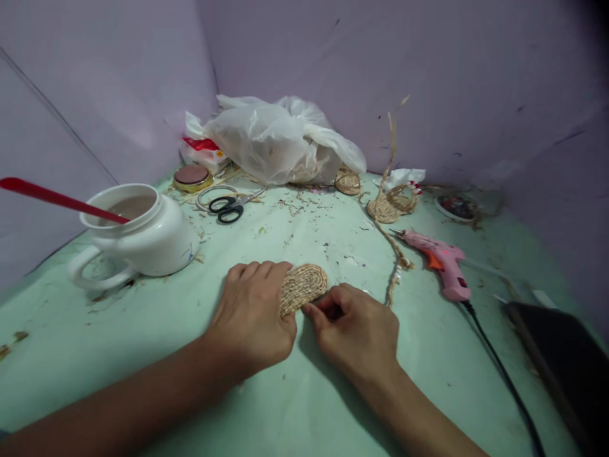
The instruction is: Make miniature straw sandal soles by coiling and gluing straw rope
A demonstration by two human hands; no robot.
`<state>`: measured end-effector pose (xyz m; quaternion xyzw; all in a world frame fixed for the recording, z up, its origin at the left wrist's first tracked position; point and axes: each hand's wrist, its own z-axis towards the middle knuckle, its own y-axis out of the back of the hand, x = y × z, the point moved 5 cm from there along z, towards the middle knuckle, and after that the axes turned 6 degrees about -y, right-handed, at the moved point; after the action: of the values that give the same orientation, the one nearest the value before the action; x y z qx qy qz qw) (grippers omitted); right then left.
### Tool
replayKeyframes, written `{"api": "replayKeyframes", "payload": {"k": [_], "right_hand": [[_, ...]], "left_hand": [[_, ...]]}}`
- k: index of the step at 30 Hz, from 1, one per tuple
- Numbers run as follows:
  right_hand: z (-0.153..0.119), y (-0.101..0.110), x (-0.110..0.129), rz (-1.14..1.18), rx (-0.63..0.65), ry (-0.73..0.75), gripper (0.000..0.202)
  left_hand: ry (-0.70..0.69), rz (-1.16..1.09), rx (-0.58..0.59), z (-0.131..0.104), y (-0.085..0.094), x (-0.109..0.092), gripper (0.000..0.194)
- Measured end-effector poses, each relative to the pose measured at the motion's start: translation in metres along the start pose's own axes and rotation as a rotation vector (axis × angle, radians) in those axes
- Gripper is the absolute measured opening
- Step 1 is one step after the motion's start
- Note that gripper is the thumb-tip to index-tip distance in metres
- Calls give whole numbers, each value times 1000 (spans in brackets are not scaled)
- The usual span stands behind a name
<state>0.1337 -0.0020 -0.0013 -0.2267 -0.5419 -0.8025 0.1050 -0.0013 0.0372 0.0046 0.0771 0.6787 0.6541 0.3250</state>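
Observation:
A small oval of coiled straw braid (pixel 304 287) is held just above the green table in front of me. My left hand (pixel 254 314) grips it from the left, fingers over the far side and thumb at the near edge. My right hand (pixel 356 327) is closed in a pinch at the oval's lower right edge; its fingertips seem to hold the braid's edge, though the exact spot is partly hidden. To the right, a length of braided straw cord (pixel 392 254) runs back toward a coiled straw piece (pixel 384 208).
A pink glue gun (pixel 440 257) lies at right, near a dark flat object (pixel 561 362). At left stands a white mug (pixel 166 238) with a red-handled utensil (pixel 61 200). Behind are black-handled scissors (pixel 231 208), a round tin (pixel 191 178), a plastic bag (pixel 280 143) and scattered straw bits.

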Motion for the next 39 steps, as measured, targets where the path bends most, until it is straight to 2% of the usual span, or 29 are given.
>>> {"api": "replayKeyframes", "payload": {"k": [5, 9, 12, 15, 20, 27, 34, 39], "right_hand": [[0, 1, -3, -63, 10, -25, 15], [6, 0, -4, 11, -15, 106, 50], [10, -5, -5, 92, 93, 205, 59], [9, -6, -6, 116, 194, 221, 62], [1, 2, -12, 100, 170, 97, 58], [-6, 17, -24, 83, 194, 56, 26], [-4, 20, -21, -41, 247, 273, 4], [-5, 25, -15, -67, 196, 385, 16]], "left_hand": [[25, -9, 11, -1, 2, 1, 46], [39, 27, 38, 3, 3, -2, 41], [-12, 64, 42, 6, 4, -7, 27], [-88, 43, 65, 9, 3, -9, 27], [-211, -60, 104, 10, 4, -4, 39], [-167, -125, 100, 9, 2, -1, 39], [-143, -80, 42, 10, -1, -6, 34], [-143, -83, 50, 11, -2, -4, 32]]}}
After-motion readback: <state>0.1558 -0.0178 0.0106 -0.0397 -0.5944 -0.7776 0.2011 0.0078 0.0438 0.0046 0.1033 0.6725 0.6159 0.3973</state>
